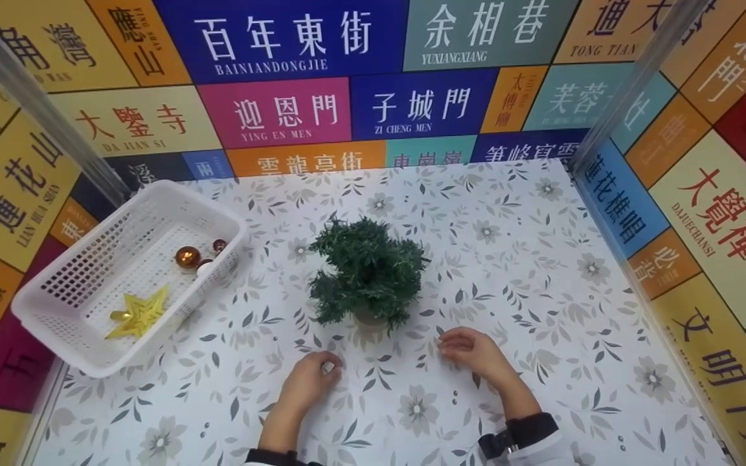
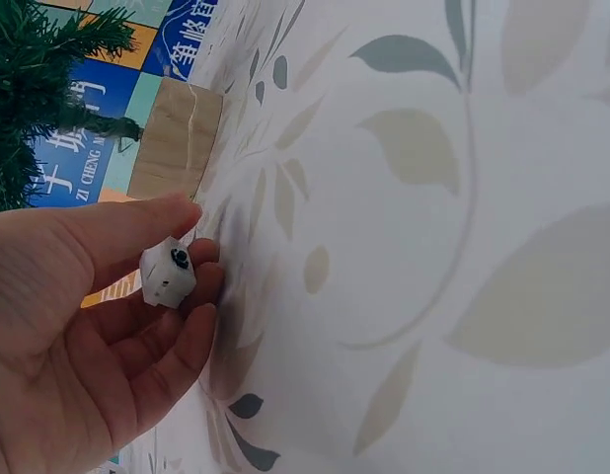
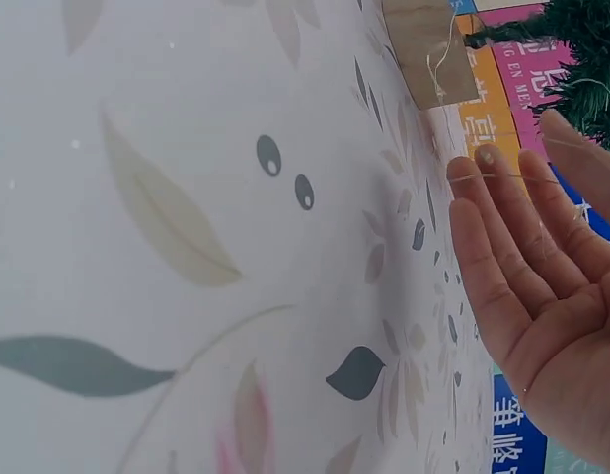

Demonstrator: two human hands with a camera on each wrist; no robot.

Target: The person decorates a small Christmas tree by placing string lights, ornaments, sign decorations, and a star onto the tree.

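Note:
A small green artificial Christmas tree [image 1: 370, 265] stands upright on a wooden block base [image 2: 165, 143]. My left hand [image 1: 308, 383], in front of it and to the left, holds a small white faceted piece [image 2: 167, 276] with a black dot between thumb and curled fingers. My right hand [image 1: 476, 356] is in front and to the right, apart from the tree, its fingers loosely bent. A thin clear wire [image 3: 502, 178] crosses in front of those fingers in the right wrist view. More thin wire shows against the base; whether it joins the white piece I cannot tell.
At the left stands a white perforated plastic basket [image 1: 94, 349]. Inside lie a gold star [image 1: 140, 314], a shiny copper-brown ball [image 1: 187, 257] and smaller balls. A floral-patterned cloth [image 1: 515, 272] covers the table, and colourful sign panels [image 1: 282, 110] rise around it.

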